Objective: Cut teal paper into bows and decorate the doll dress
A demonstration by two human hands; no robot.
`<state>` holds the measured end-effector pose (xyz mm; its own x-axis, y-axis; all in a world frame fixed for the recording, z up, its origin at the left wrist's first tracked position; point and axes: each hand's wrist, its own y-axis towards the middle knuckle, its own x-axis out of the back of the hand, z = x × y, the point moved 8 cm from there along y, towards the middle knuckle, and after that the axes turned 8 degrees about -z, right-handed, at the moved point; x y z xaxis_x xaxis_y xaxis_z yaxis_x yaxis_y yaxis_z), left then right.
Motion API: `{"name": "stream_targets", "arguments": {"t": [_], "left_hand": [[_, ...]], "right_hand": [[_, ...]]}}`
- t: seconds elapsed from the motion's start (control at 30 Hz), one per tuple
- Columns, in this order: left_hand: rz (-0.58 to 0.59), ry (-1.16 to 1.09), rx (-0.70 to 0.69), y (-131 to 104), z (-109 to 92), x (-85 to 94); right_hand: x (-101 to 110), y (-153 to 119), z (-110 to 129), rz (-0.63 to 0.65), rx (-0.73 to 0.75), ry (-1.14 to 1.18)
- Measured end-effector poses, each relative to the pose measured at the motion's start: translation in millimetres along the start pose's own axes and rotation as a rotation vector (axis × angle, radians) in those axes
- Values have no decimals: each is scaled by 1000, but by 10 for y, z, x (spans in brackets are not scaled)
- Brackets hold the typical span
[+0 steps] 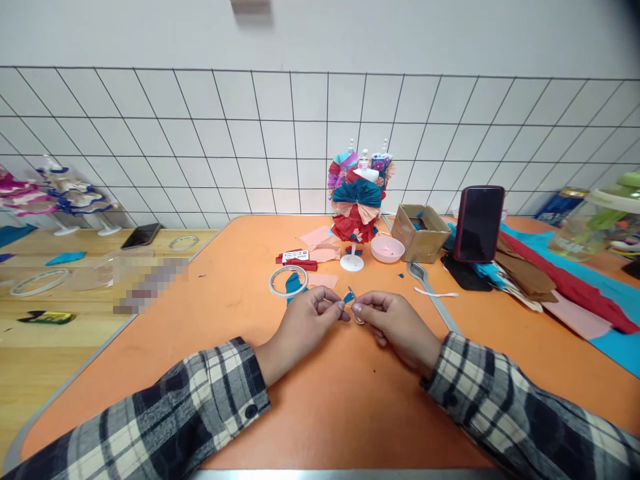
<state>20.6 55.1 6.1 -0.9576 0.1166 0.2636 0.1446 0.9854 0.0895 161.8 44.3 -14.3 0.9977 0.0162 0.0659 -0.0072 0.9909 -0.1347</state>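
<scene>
My left hand pinches a small piece of teal crepe paper between thumb and fingertips. Facing it, my right hand is closed around small scissors, whose metal tip shows beside the paper; most of the tool is hidden by the fingers. Just behind my left hand, a roll of clear tape lies over a teal paper scrap. Beyond the hands stands a doll-like figure on a white base, dressed in a pleated teal, pink and red paper skirt.
A pink bowl and an open cardboard box stand behind my right hand. Further right, a phone leans upright beside stacked coloured paper. Pink scraps lie behind the tape. Another phone rests on the wooden table at left.
</scene>
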Motion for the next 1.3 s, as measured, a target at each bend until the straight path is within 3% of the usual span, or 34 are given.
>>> {"name": "stream_targets", "arguments": {"t": [0.4, 0.73, 0.9, 1.03, 1.3], "left_hand": [[-88, -133, 68, -36, 48, -10], [-116, -101, -17, -85, -86, 25], [-33, -81, -140, -89, -157, 46], [28, -46, -212, -78, -166, 52], [23, -200, -88, -56, -79, 22]], "right_hand": [[-189, -98, -48, -114, -7, 487], [-211, -117, -57, -109, 0, 308], [-241, -135, -60, 11, -56, 319], [-237, -143, -56, 11, -65, 311], [-257, -158, -64, -24, -64, 290]]}}
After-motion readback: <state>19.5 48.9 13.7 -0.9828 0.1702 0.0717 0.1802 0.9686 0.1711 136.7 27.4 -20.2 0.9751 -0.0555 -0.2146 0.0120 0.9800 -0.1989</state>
